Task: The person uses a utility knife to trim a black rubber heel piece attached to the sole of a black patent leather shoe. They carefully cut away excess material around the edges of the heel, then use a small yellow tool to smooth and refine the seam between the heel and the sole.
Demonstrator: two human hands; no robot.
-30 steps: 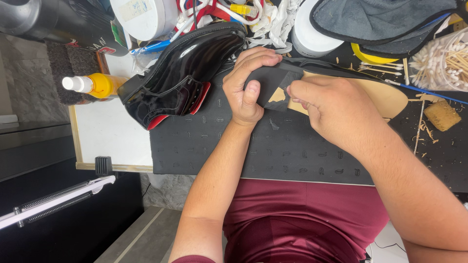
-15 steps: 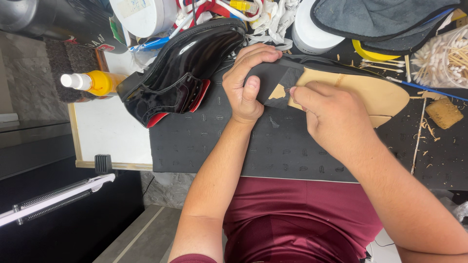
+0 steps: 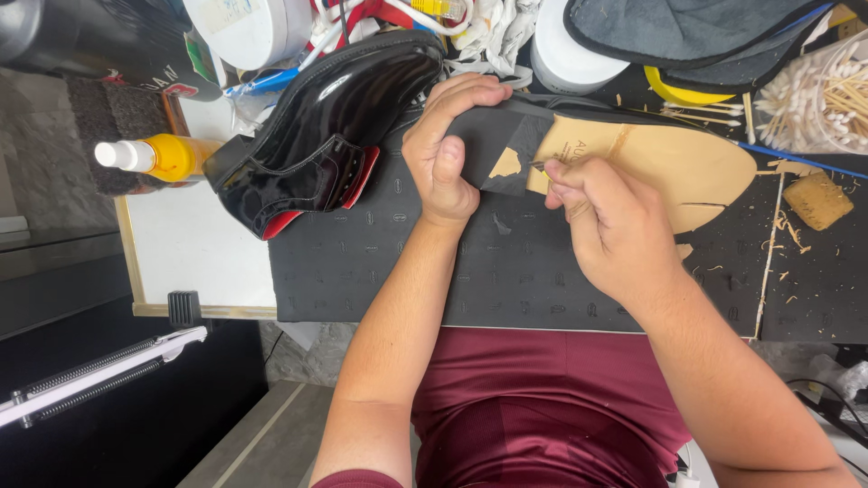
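Evidently the black coating (image 3: 493, 145) on the upturned shoe sole (image 3: 669, 163) had given way a little further: against the view of a second earlier, the torn tan patch (image 3: 506, 164) beside the left thumb looked larger, and the ragged edge between black and bare tan leather sat closer to the heel end. The sole lay bottom-up on the dark cutting mat (image 3: 380, 262), its heel wrapped by the left hand (image 3: 445, 154), whose fingers curled over the far edge while the thumb pressed on the black part. The right hand (image 3: 615, 226) had drawn slightly toward the body; its fingertips were pinched narrow at the border of the coating, holding either a thin tool or a flap of the black layer, and which of the two could not be told. Judged from this, the stripping of the heel end was under way, with most of the black layer there yet to come off.

Just beyond the left fingers lay a glossy black shoe (image 3: 325, 126) with a red lining, on its side. Farther out from it stood a yellow bottle (image 3: 167, 155) with a white cap. Beyond the right hand sat a tan block (image 3: 816, 200) among shavings, and a tub of cotton swabs (image 3: 827, 90).
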